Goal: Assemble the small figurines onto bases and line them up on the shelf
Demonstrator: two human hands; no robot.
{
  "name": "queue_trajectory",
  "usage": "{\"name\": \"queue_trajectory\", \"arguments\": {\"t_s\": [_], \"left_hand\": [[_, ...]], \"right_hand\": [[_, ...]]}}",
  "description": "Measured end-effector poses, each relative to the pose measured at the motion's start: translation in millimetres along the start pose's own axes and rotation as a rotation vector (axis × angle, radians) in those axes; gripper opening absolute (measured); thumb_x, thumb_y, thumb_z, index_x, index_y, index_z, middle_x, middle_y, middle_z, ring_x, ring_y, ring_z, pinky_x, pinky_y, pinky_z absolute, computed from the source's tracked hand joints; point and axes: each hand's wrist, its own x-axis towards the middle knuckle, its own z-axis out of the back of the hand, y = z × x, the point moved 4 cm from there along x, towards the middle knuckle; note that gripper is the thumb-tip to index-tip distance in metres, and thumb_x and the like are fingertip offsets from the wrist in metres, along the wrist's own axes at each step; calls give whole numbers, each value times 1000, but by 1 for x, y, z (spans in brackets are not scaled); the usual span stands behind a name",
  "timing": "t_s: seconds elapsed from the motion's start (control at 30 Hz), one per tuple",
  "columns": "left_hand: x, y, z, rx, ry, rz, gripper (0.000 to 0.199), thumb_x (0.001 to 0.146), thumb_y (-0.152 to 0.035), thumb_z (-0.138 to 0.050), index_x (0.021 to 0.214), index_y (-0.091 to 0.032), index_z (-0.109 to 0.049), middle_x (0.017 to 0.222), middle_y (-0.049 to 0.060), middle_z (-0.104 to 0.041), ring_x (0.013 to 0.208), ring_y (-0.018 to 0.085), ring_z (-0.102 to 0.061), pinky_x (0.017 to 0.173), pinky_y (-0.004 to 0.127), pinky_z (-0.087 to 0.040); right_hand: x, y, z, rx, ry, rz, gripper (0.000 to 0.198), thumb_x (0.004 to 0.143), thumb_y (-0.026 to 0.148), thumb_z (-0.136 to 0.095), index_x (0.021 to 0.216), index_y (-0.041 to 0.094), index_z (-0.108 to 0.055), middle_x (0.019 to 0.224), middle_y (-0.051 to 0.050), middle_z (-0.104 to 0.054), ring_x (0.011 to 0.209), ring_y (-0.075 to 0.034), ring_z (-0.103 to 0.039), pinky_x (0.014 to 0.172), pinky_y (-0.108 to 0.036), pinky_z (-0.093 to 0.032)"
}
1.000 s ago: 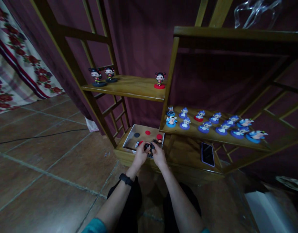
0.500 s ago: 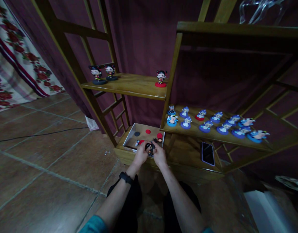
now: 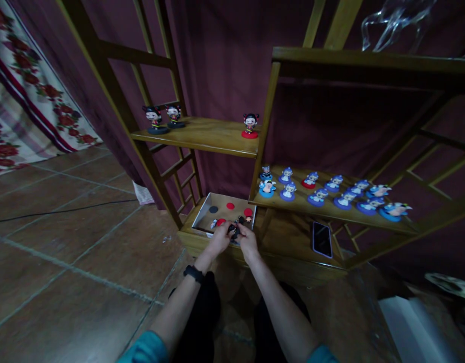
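Observation:
Both of my hands meet over the front edge of a shallow white box (image 3: 202, 214) on the bottom shelf. Between them is a small dark figurine (image 3: 233, 230), partly covered by fingers. My left hand (image 3: 219, 239) is closed on its left side, and my right hand (image 3: 248, 241) pinches its right side. Inside the box lie a dark grey disc (image 3: 214, 209), a red disc (image 3: 230, 205) and another red disc (image 3: 248, 212). Small figurine parts (image 3: 248, 219) lie close to my right fingers, and a white-and-dark piece (image 3: 214, 223) is near my left hand.
On the upper left shelf (image 3: 210, 132) stand two figurines on dark bases (image 3: 154, 120) and one on a red base (image 3: 249, 126). Several figurines on purple, blue and red bases (image 3: 317, 196) fill the right shelf. A phone (image 3: 322, 239) lies on the bottom shelf. Wooden posts (image 3: 268, 111) frame the shelves.
The view has shifted slightly. My hands stay together over the box with the dark figurine, which now sits a little differently between my fingers.

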Motion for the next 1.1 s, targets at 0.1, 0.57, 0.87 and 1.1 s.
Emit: {"name": "queue_trajectory", "arguments": {"t_s": [0.1,0.57,0.87,1.1], "left_hand": [[7,-2,5,-8,55,-7,41,61,-3,-52,98,-19,-58,90,5,-62,85,18,-56,80,31,-42],[-20,16,8,-635,-77,417,52,56,-15,-69,106,-13,-55,83,5,-62,75,14,-58,71,29,-46],[-16,15,-14,-602,-114,348,43,54,-22,-72,94,-12,-62,78,4,-65,67,14,-58,67,29,-46],[-17,12,-12,-577,-179,330,41,55,-17,-70,95,-12,-61,81,4,-66,70,15,-58,69,28,-46]], "right_hand": [[-1,-4,-5,255,13,-131,35,58,11,-54,91,17,-65,91,-4,-69,85,-20,-64,80,-38,-50],[-5,-2,4,454,-66,-305,26,55,7,-58,79,14,-63,78,-6,-70,78,-19,-65,76,-37,-51],[-8,1,4,386,-92,-259,18,54,11,-61,71,16,-61,69,-3,-68,71,-18,-65,73,-36,-52],[-7,6,2,320,-37,-251,20,53,17,-63,73,16,-62,81,-4,-69,76,-17,-64,72,-31,-50]]}}
